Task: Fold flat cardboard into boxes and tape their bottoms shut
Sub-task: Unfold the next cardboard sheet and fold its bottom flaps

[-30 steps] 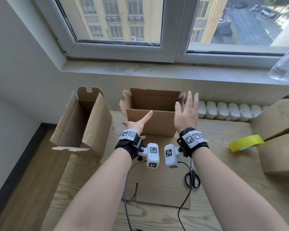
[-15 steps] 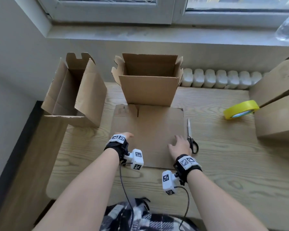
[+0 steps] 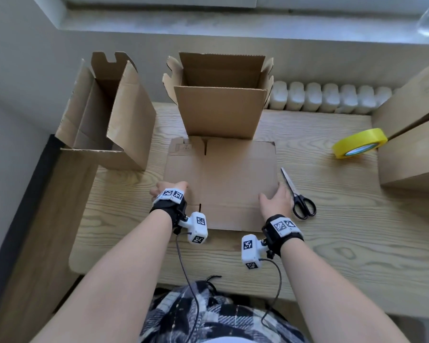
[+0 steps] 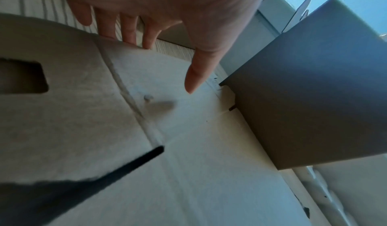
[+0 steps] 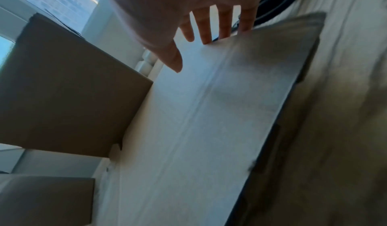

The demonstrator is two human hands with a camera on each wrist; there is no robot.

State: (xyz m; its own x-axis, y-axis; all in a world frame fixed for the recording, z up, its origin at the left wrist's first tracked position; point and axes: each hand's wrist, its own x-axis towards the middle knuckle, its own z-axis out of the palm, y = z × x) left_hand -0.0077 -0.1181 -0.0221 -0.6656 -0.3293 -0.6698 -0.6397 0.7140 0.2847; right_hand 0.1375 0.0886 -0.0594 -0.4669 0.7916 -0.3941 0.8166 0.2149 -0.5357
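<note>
A flat cardboard blank (image 3: 221,184) lies on the wooden table (image 3: 357,243) in front of me. My left hand (image 3: 170,190) is at its left edge; in the left wrist view the straight fingers (image 4: 130,35) reach past that edge while the thumb hovers over the face of the cardboard blank (image 4: 209,163). My right hand (image 3: 275,201) is at the right edge, fingertips (image 5: 224,30) touching the rim and thumb above the cardboard blank (image 5: 199,130). An upright folded box (image 3: 221,112) stands just behind the blank with its top flaps open.
Another folded box (image 3: 124,125) stands at the left. More cardboard boxes (image 3: 411,149) sit at the right, with a yellow tape roll (image 3: 359,142) leaning against them. Black-handled scissors (image 3: 300,201) lie beside my right hand. A white radiator (image 3: 332,97) runs along the wall.
Both hands have come back from the upright box down to the flat blank and now sit at its left and right edges. The head view has tilted down.
</note>
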